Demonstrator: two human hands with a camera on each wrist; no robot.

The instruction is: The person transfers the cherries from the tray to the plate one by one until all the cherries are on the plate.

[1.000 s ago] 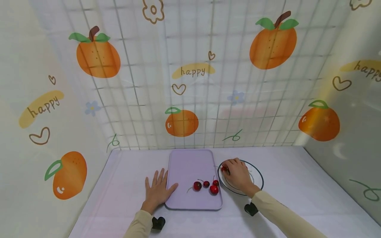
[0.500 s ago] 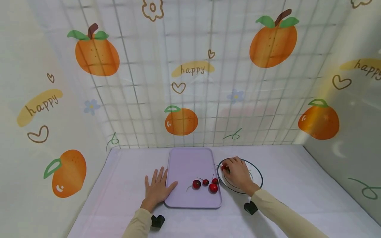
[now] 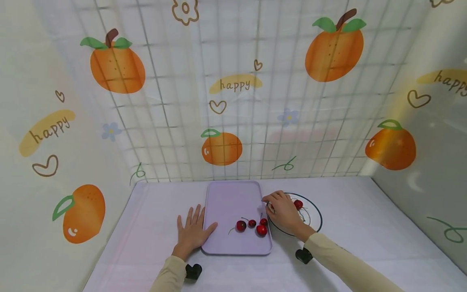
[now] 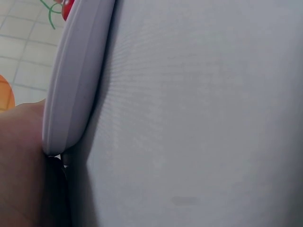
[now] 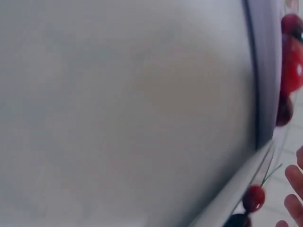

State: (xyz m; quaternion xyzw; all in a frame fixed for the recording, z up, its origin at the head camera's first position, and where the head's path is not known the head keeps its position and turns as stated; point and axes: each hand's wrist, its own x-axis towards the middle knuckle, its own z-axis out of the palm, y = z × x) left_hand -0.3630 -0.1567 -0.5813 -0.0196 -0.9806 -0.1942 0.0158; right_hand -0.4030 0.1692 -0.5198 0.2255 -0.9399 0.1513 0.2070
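The left hand (image 3: 192, 234) lies with fingers spread beside a lilac tray (image 3: 233, 198), its thumb over the tray's left rim. Several dark red cherries (image 3: 261, 230) with stems lie on the tray's right side. The right hand (image 3: 285, 211) is over the left rim of a clear plate (image 3: 321, 221), fingers bent down near the tray's edge. To its right a cherry (image 3: 298, 204) shows on the plate. In the right wrist view a stemmed cherry (image 5: 253, 197) appears just left of the fingertips (image 5: 293, 178); whether the fingers pinch anything is hidden.
A pale tablecloth (image 3: 350, 202) covers the table. Behind it hangs a white curtain (image 3: 233, 117) printed with oranges, and more of it closes off both sides. Black heart-shaped mounts (image 3: 193, 272) sit at the wrists.
The right hand has shifted left from the plate's middle toward the tray, uncovering a cherry on the plate. The left hand and the tray's cherries stay put.
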